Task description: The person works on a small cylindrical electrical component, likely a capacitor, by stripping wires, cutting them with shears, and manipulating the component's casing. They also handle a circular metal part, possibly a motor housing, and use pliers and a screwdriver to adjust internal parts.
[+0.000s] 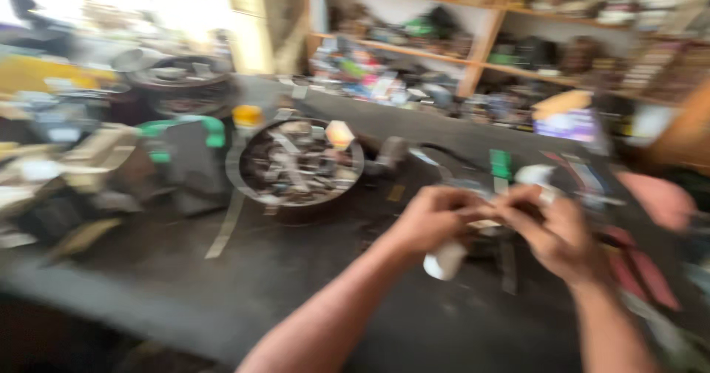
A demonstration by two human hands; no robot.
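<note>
The whole view is smeared with motion, so fine detail is lost. Both hands meet over the dark surface (296,269), to the right of and nearer the person than the round bowl (299,167) of scrap bits. The left hand (433,218) is closed around a small white tube-like piece (444,260), whose end sticks out below the fist. The right hand (556,234) has its fingers curled in toward the left, pinching at something between the two hands; what it grips is too blurred to tell, though it seems to be the upper end of the same white piece or a small part joined to it.

As I read it, this is a fitting or twisting step: one hand steadies the piece while the other works at its end. The next move looks to call for a firm hold with the left and a small, careful turn or push from the right fingers, kept close over the surface so nothing drops among the clutter.

Beyond the bowl stands a grey and green machine (185,158) to its left, and shelves (473,55) packed with goods run along the wall behind it. A green-topped item (501,164) stands right of the bowl, just past the hands.
</note>
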